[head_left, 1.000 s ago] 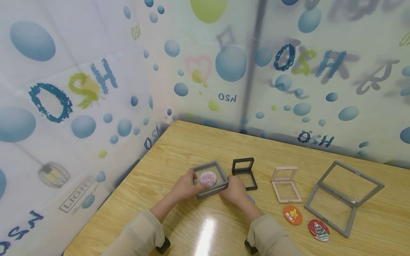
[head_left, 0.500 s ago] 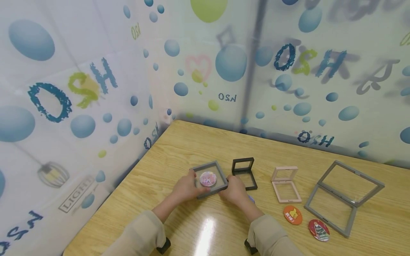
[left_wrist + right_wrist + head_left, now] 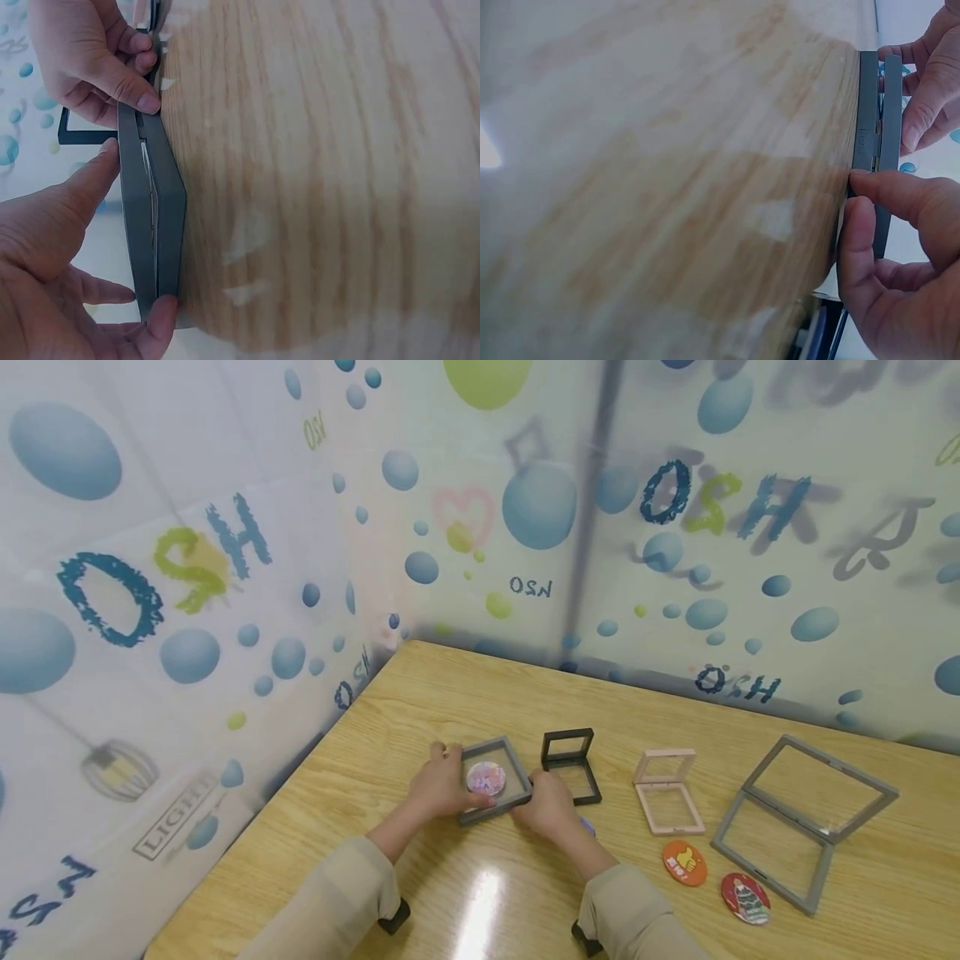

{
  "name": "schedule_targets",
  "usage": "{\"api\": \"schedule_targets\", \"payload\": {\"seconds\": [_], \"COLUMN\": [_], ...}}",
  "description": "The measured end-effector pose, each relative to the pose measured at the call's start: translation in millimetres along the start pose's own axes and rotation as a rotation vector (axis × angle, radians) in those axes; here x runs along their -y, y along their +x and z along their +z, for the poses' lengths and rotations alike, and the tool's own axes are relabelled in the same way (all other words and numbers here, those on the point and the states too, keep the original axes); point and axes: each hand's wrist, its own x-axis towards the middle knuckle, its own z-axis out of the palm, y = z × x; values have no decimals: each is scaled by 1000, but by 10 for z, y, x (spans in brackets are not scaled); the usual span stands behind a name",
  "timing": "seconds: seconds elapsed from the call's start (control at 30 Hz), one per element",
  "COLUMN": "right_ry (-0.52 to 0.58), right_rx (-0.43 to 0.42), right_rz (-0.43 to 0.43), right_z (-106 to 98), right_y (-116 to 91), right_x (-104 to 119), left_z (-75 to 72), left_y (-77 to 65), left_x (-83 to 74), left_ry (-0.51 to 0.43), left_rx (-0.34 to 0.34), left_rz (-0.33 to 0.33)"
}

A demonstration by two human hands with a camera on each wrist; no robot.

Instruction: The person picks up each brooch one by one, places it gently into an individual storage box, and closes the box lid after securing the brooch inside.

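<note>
Two hands on a small gray frame with a pink badge at its middle

The left hand (image 3: pixel 438 787) grips the left side of the small gray frame (image 3: pixel 516 765), its thumb laid over the near edge. The right hand (image 3: pixel 546 806) pinches the near right corner between thumb and fingers. The frame sits left of the other pieces, tilted on or just above the counter (image 3: pixel 420 710); which of the two is hard to tell. Both wrist views show a thin gap between its two halves. The round pink badge (image 3: pixel 486 778) shows at the middle of the clear pane, seemingly inside.

The frame is probably light, with a stiff plastic rim that may be a little slick. The clear panes look thin and are likely the delicate part, easy to smudge or dent. The rim, near the corners, is the sound place to take hold.

Just beyond the right hand stands an open black frame (image 3: pixel 567 734), and a blue item (image 3: pixel 587 827) peeks out beside the wrist, mostly hidden. Farther right are an open pale pink frame (image 3: pixel 660 786) and a large gray frame (image 3: pixel 787 815), with an orange badge (image 3: pixel 684 862) and a red badge (image 3: pixel 746 898) nearer the person.
</note>
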Motion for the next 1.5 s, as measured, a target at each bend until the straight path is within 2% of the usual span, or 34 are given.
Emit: {"api": "schedule_targets", "payload": {"seconds": [0.2,0.87,1.1,1.23,1.37,1.5], "right_ry": [-7,-25,64,184,233,160], "right_rx": [-7,-8,46,88,90,81], "right_rz": [-13,-31,-10,19,53,82], "right_z": [-16,-60,-123,-265,-433,-545], "right_y": [-6,-50,-73,-117,-173,-219], "right_x": [4,-13,-37,-53,-109,-206], "left_z": [-16,15,-7,-25,-40,-23], "left_y": [25,25,4,-7,-28,-56], "left_x": [-21,-105,-126,-186,-316,-459], "left_ry": [-7,-11,40,57,58,0], "left_rx": [46,50,70,62,5,-62], "left_rz": [14,2,-10,-19,35,142]}}
